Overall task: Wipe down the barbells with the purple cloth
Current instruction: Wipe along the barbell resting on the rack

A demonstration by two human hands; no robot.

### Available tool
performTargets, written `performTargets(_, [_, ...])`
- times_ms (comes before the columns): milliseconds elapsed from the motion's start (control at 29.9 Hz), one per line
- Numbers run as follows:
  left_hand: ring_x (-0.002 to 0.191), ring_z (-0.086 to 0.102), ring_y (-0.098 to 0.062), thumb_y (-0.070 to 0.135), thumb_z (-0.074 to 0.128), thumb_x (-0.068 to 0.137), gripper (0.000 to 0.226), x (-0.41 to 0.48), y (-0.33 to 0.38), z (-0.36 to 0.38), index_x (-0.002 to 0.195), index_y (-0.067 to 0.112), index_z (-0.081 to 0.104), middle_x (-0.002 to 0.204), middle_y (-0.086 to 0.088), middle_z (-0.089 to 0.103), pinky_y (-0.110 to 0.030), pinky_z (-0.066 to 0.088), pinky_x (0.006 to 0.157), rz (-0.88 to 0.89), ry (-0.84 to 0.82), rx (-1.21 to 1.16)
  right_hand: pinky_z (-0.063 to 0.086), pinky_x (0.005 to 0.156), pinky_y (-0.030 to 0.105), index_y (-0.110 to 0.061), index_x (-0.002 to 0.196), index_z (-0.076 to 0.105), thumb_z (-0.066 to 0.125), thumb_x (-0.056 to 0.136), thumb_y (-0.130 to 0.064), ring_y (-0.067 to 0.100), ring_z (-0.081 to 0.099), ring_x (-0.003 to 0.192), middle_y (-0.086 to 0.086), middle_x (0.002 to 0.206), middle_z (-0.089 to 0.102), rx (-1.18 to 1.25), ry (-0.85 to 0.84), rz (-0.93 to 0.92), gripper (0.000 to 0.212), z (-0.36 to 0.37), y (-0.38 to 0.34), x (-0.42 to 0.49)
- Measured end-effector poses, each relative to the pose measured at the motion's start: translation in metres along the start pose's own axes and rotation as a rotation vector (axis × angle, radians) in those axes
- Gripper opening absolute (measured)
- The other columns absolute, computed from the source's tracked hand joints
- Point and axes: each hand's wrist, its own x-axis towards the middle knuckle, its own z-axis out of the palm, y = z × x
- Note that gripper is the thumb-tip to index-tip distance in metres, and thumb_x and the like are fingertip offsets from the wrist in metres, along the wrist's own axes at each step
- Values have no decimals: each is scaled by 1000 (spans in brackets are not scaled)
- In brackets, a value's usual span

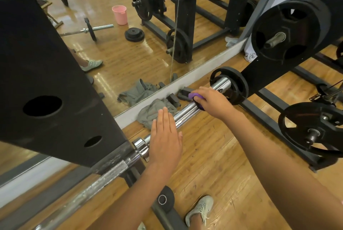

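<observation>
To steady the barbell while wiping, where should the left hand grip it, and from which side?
Probably grip the barbell on its bare chrome sleeve, between the collar and the purple cloth, from above. The sleeve is round and lies nearly level, and the left hand lies flat on top there.

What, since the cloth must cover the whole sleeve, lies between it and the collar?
Only the left hand, lying flat on the barbell sleeve between the purple cloth, gripped by the right hand, and the collar.
</observation>
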Motion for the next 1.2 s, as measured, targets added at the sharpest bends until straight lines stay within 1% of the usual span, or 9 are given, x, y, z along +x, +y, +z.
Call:
performTargets(167, [153,-15,-37,43,28,106,79,-6,4,2,155,-5,-13,162,-25,-20,-50,2,126,-15,-28,47,44,107,43,-29,136,58,45,106,-33,16,45,132,-7,134,58,-5,30,-75,33,14,-6,-10])
performTargets(335, [150,-26,-38,42,29,106,84,-18,15,1,151,-7,-23,158,-25,-32,-49,-10,124,12,-47,57,45,109,49,-29,140,56,45,106,-34,17,44,138,-8,138,57,48,94,-11,36,9,4,-12])
performTargets(468, [151,-23,-34,38,32,106,80,-19,16,-7,154,-3,-17,161,-22,-27,-47,-7,125,-5,-85,-41,35,114,42,-23,142,55,44,107,-30,20,33,147,-3,145,56,20,99,-39,37,15,-7,-14])
performTargets(569, [151,-26,-27,38,23,108,72,-12,11,-20,152,4,-24,162,-16,-29,-45,-6,126,-15,-121,-167,36,115,41,-27,142,55,43,107,-33,19,37,144,-4,144,55,37,62,-27,37,11,-1,-11])
performTargets(636, [152,-23,-25,40,21,108,71,-2,0,-30,155,5,-18,165,-13,-23,-44,-5,126,-58,-124,-205,39,111,42,-28,137,59,42,107,-34,22,42,138,-2,137,59,59,79,9,35,8,0,-9])
performTargets(736, [155,-11,-26,49,17,107,72,4,-19,-31,159,4,-2,168,-14,-7,-43,-4,125,-104,-163,-117,37,108,41,-24,135,61,43,107,-30,24,40,139,1,135,61,42,99,-5,33,13,-12,-13])
performTargets(836, [156,2,-29,50,19,106,73,-2,-21,-26,159,0,10,167,-18,7,-45,4,127,-59,-115,15,38,111,44,-23,137,59,43,108,-31,23,40,140,1,138,60,42,80,-79,35,16,-11,-19])
performTargets(1037, [156,-3,-27,47,20,107,72,3,-20,-28,159,0,4,168,-17,2,-41,0,126,-48,-170,16,39,102,38,-21,127,65,46,106,-25,27,46,128,2,128,64,122,195,-15,28,13,-9,-16])
performTargets(1204, [156,1,-30,47,17,107,72,-1,-19,-22,158,-2,6,167,-21,6,-42,2,127,-35,-143,66,31,114,37,-20,141,57,46,107,-29,21,35,144,-2,143,58,92,144,-102,37,25,-11,-24])
